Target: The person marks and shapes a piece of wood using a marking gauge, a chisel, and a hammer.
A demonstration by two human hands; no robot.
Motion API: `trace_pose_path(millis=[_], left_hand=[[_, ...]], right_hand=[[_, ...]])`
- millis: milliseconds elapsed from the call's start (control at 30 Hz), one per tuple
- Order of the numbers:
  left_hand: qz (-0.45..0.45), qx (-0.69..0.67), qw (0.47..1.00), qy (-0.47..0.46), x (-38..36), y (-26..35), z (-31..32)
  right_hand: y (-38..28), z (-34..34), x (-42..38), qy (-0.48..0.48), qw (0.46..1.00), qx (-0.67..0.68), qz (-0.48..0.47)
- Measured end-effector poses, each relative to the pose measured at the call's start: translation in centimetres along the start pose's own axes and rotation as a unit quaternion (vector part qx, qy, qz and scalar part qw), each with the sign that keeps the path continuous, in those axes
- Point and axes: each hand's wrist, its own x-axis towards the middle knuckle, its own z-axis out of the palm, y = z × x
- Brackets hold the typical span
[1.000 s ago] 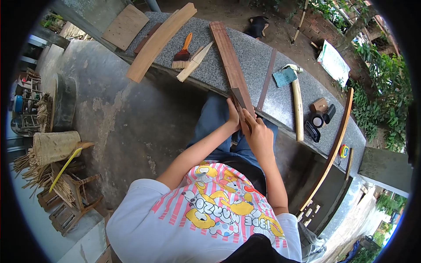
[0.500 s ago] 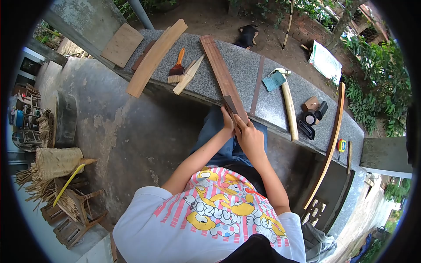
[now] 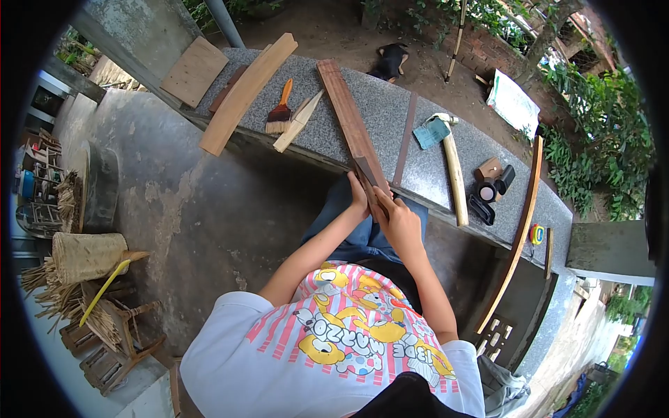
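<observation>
From the head camera, both hands meet at the near end of a long dark wooden board (image 3: 352, 122) that lies lengthwise across the granite worktop (image 3: 390, 97), its near end jutting past the front edge toward the person's lap. The left hand (image 3: 359, 194) presses against the board's left side at that end, fingers curled round the edge. The right hand (image 3: 401, 219) is closed over a small dark wooden piece (image 3: 364, 169) set against the board's end; how tightly the fingers grip it cannot be told, since the back of the hand hides them.

Left of the board on the worktop lie a paintbrush (image 3: 280, 108) with an orange handle, a pale wooden wedge (image 3: 298, 120) just beside it, and a long curved pale plank (image 3: 247, 90) overhanging the edge. Right of the board lie a thin dark strip (image 3: 404, 139), then a hammer (image 3: 453, 171) with a pale handle and a blue cloth (image 3: 432, 132) at its head. Farther right stand small dark containers (image 3: 491, 182).
</observation>
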Motion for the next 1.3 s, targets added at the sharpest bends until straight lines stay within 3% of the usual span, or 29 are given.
trace_pose_path(millis=[600, 800, 900, 967, 1033, 1100, 1167, 1233, 1300], left_hand=[[-0.008, 0.001, 1.000, -0.010, -0.1, -0.3, -0.5], [-0.006, -0.044, 0.999, 0.003, 1.4, -0.6, -1.3], [-0.006, -0.068, 0.997, -0.040, 1.8, -1.1, -1.8], [0.012, -0.083, 0.996, 0.042, 2.0, -1.2, -1.4], [0.018, -0.062, 0.996, 0.056, 1.8, -1.1, -1.3], [0.021, -0.038, 0.997, 0.069, 1.6, -0.7, -1.7], [-0.044, -0.025, 0.999, -0.018, 0.5, 0.4, -3.2], [-0.066, -0.001, 0.998, -0.003, -1.1, 2.0, -4.0], [-0.098, 0.029, 0.995, 0.013, -2.4, 4.0, -5.8]], right_hand=[[0.1, 0.0, -0.4, -0.009, 1.000, 0.019, 0.010], [1.2, 0.2, 0.0, 0.027, 0.998, 0.035, -0.045], [1.7, -0.9, 0.2, -0.019, 0.994, 0.102, -0.024], [3.1, -0.5, 0.5, 0.009, 0.986, 0.152, -0.061], [4.2, -0.3, 0.2, 0.038, 0.974, 0.203, -0.096], [3.6, -2.7, -0.7, -0.006, 0.952, 0.305, -0.006], [4.2, -4.0, -2.1, -0.012, 0.950, 0.311, 0.042], [3.1, -7.1, -3.2, -0.066, 0.925, 0.334, 0.168], [4.3, -6.8, -4.5, -0.041, 0.921, 0.345, 0.176]])
